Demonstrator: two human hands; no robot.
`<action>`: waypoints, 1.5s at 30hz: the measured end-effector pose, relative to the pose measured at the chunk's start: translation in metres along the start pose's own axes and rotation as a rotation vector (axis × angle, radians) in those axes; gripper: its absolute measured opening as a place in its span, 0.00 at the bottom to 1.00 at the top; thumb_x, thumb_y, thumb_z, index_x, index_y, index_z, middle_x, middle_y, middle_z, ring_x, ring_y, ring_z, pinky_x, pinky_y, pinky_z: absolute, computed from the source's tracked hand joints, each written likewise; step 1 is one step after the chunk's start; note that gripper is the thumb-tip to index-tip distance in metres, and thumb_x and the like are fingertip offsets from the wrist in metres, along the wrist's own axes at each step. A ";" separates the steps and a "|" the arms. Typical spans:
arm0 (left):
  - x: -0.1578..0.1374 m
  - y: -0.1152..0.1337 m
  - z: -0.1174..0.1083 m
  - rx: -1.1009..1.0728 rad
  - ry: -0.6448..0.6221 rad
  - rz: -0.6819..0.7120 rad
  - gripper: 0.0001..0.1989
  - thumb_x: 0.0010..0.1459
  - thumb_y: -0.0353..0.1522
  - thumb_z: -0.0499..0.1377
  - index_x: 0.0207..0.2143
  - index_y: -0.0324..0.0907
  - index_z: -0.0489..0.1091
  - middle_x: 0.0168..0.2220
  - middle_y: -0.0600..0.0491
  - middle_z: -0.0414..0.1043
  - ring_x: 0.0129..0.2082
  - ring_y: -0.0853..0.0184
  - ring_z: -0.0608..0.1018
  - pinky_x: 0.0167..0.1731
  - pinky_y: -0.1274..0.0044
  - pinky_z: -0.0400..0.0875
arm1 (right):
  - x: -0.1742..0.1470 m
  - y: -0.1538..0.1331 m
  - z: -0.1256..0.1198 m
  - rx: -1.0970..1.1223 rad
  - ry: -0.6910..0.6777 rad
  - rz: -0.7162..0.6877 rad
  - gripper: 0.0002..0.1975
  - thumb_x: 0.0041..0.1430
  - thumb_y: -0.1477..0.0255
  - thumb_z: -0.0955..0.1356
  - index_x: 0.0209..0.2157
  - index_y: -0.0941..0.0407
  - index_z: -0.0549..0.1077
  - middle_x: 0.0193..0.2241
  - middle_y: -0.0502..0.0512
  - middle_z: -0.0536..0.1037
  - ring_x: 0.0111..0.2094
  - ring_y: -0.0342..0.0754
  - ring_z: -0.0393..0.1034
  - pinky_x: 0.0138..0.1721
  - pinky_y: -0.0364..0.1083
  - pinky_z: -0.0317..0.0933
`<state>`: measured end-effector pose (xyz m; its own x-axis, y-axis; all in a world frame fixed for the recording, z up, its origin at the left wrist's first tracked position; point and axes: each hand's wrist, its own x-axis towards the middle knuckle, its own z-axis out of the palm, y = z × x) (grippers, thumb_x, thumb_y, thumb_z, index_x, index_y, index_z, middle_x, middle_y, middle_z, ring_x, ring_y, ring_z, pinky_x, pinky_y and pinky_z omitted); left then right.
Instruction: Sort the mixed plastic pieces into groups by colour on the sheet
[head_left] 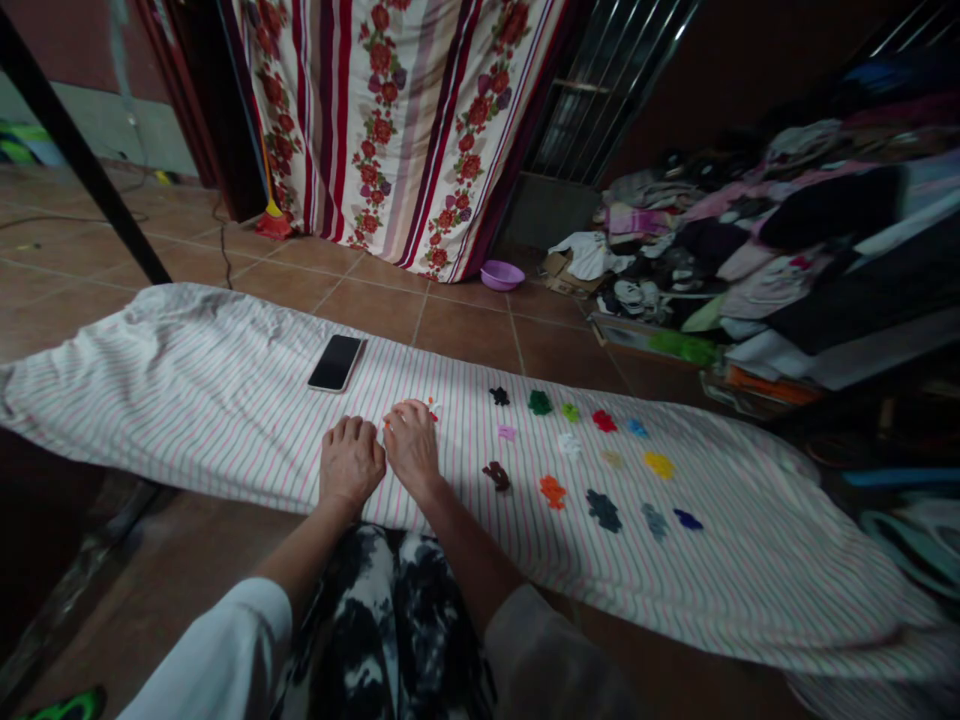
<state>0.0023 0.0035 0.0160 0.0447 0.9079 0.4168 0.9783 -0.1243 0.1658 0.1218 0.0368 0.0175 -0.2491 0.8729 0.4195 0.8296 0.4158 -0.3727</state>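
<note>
My left hand (352, 462) rests on the striped cloth (225, 400) with its fingers curled under. Beside it, my right hand (412, 442) bends its fingers down toward the thumb, the two hands nearly touching. A speck of orange shows at the right hand's thumb side; what either hand pinches is hidden. Just past the right fingertips lie a few small red and white pieces (433, 410). To the right, small piles of pieces sorted by colour sit in rows, among them black (499, 397), dark green (539, 402), brown (496, 476), orange (553, 491) and yellow (659, 465).
A phone (336, 362) lies on the cloth beyond my left hand. Past the table's far edge, a purple basin (502, 275) and a red dustpan (274, 222) are on the tiled floor. A floral curtain (397, 130) hangs behind; heaped clothes (720, 230) fill the right.
</note>
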 end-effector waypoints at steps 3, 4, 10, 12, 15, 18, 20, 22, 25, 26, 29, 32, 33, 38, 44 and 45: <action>-0.001 -0.001 -0.001 0.022 0.006 0.009 0.09 0.61 0.31 0.52 0.38 0.41 0.71 0.44 0.45 0.75 0.46 0.55 0.74 0.43 0.66 0.62 | -0.009 0.002 -0.008 0.047 0.027 -0.027 0.07 0.65 0.74 0.65 0.41 0.54 0.76 0.44 0.55 0.78 0.56 0.53 0.61 0.59 0.53 0.59; -0.002 -0.001 -0.001 0.030 0.005 0.013 0.09 0.61 0.32 0.52 0.38 0.41 0.71 0.43 0.45 0.75 0.46 0.54 0.74 0.42 0.66 0.62 | -0.013 0.003 -0.010 0.058 0.043 -0.032 0.07 0.65 0.74 0.66 0.41 0.54 0.76 0.43 0.55 0.78 0.55 0.53 0.61 0.58 0.53 0.59; -0.003 -0.003 -0.001 0.033 0.020 0.041 0.11 0.62 0.32 0.50 0.40 0.40 0.71 0.44 0.44 0.75 0.46 0.54 0.74 0.42 0.66 0.62 | -0.034 0.014 -0.031 0.108 0.188 -0.034 0.07 0.65 0.74 0.66 0.41 0.54 0.76 0.41 0.54 0.79 0.51 0.51 0.65 0.56 0.51 0.62; -0.003 -0.003 -0.002 0.039 0.013 0.039 0.12 0.61 0.32 0.50 0.40 0.40 0.71 0.43 0.44 0.75 0.45 0.54 0.74 0.41 0.66 0.62 | -0.040 0.020 -0.040 0.126 0.236 -0.043 0.06 0.64 0.74 0.66 0.41 0.54 0.76 0.40 0.54 0.80 0.50 0.51 0.66 0.55 0.51 0.63; -0.003 -0.003 -0.003 0.053 0.004 0.034 0.13 0.61 0.33 0.50 0.41 0.40 0.72 0.43 0.44 0.75 0.44 0.54 0.74 0.40 0.66 0.62 | -0.052 0.032 -0.055 0.135 0.313 -0.020 0.07 0.64 0.75 0.65 0.41 0.54 0.76 0.37 0.54 0.80 0.48 0.51 0.68 0.53 0.51 0.65; -0.004 -0.002 -0.004 0.059 -0.003 0.032 0.14 0.62 0.33 0.48 0.41 0.39 0.72 0.44 0.44 0.75 0.44 0.54 0.74 0.41 0.66 0.62 | -0.070 0.052 -0.069 0.122 0.408 0.044 0.09 0.65 0.75 0.64 0.41 0.54 0.75 0.37 0.55 0.79 0.48 0.52 0.68 0.52 0.52 0.66; -0.004 -0.001 -0.005 0.060 -0.008 0.026 0.15 0.62 0.33 0.48 0.42 0.39 0.72 0.44 0.44 0.75 0.44 0.54 0.74 0.41 0.66 0.62 | -0.086 0.070 -0.078 0.081 0.483 0.097 0.09 0.65 0.75 0.63 0.40 0.55 0.75 0.36 0.56 0.79 0.47 0.53 0.69 0.51 0.53 0.66; -0.004 -0.001 -0.006 0.061 -0.014 0.020 0.15 0.62 0.34 0.48 0.42 0.39 0.72 0.45 0.43 0.75 0.45 0.54 0.74 0.41 0.65 0.63 | -0.103 0.091 -0.086 0.022 0.545 0.157 0.10 0.64 0.75 0.63 0.39 0.55 0.76 0.35 0.57 0.79 0.46 0.53 0.69 0.51 0.55 0.66; -0.004 0.000 -0.007 0.066 -0.031 0.018 0.16 0.62 0.34 0.47 0.43 0.39 0.72 0.46 0.43 0.75 0.45 0.53 0.74 0.42 0.65 0.63 | -0.127 0.123 -0.097 -0.032 0.573 0.236 0.10 0.64 0.74 0.62 0.39 0.56 0.76 0.36 0.58 0.79 0.46 0.54 0.69 0.51 0.56 0.65; -0.004 0.001 -0.008 0.070 -0.038 0.014 0.16 0.62 0.34 0.47 0.43 0.39 0.72 0.46 0.43 0.75 0.45 0.53 0.74 0.42 0.65 0.63 | -0.134 0.132 -0.100 -0.042 0.573 0.259 0.10 0.64 0.74 0.62 0.38 0.56 0.75 0.36 0.58 0.79 0.46 0.54 0.69 0.51 0.56 0.65; -0.003 0.002 -0.009 0.080 -0.060 -0.001 0.16 0.62 0.35 0.47 0.43 0.39 0.72 0.46 0.43 0.75 0.45 0.54 0.74 0.42 0.66 0.63 | -0.146 0.153 -0.105 -0.063 0.571 0.323 0.10 0.63 0.73 0.62 0.36 0.56 0.75 0.35 0.58 0.79 0.46 0.54 0.69 0.51 0.56 0.63; -0.003 0.004 -0.012 0.073 -0.075 -0.007 0.16 0.62 0.34 0.47 0.43 0.39 0.72 0.46 0.43 0.75 0.45 0.53 0.74 0.42 0.66 0.63 | -0.147 0.163 -0.103 -0.054 0.550 0.364 0.10 0.62 0.72 0.62 0.35 0.56 0.75 0.35 0.58 0.80 0.46 0.55 0.69 0.52 0.57 0.62; -0.003 0.004 -0.012 0.067 -0.073 -0.006 0.16 0.62 0.34 0.47 0.43 0.39 0.72 0.46 0.42 0.75 0.45 0.53 0.74 0.42 0.65 0.64 | -0.147 0.165 -0.101 -0.048 0.538 0.369 0.10 0.61 0.72 0.62 0.35 0.55 0.75 0.35 0.58 0.80 0.46 0.55 0.69 0.53 0.57 0.61; -0.003 0.005 -0.012 0.029 -0.045 0.000 0.16 0.60 0.34 0.49 0.42 0.38 0.72 0.45 0.40 0.75 0.44 0.51 0.74 0.41 0.64 0.64 | -0.146 0.169 -0.091 -0.026 0.500 0.379 0.13 0.61 0.72 0.60 0.35 0.56 0.76 0.35 0.60 0.78 0.46 0.56 0.69 0.53 0.58 0.61; -0.003 0.004 -0.010 0.053 -0.077 -0.016 0.16 0.61 0.34 0.48 0.44 0.39 0.72 0.47 0.42 0.75 0.45 0.52 0.74 0.43 0.64 0.64 | -0.149 0.168 -0.089 0.000 0.497 0.372 0.17 0.63 0.71 0.57 0.38 0.57 0.77 0.37 0.63 0.78 0.48 0.56 0.69 0.54 0.59 0.62; -0.003 0.004 -0.011 0.057 -0.085 -0.020 0.17 0.61 0.34 0.47 0.44 0.39 0.72 0.47 0.42 0.74 0.46 0.53 0.74 0.43 0.65 0.64 | -0.150 0.168 -0.089 0.010 0.496 0.372 0.17 0.63 0.70 0.58 0.38 0.57 0.77 0.37 0.63 0.79 0.48 0.56 0.69 0.54 0.59 0.62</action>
<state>0.0039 -0.0043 0.0248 0.0394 0.9409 0.3363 0.9890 -0.0849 0.1215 0.3430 -0.0467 -0.0339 0.3200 0.7380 0.5941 0.8107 0.1112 -0.5748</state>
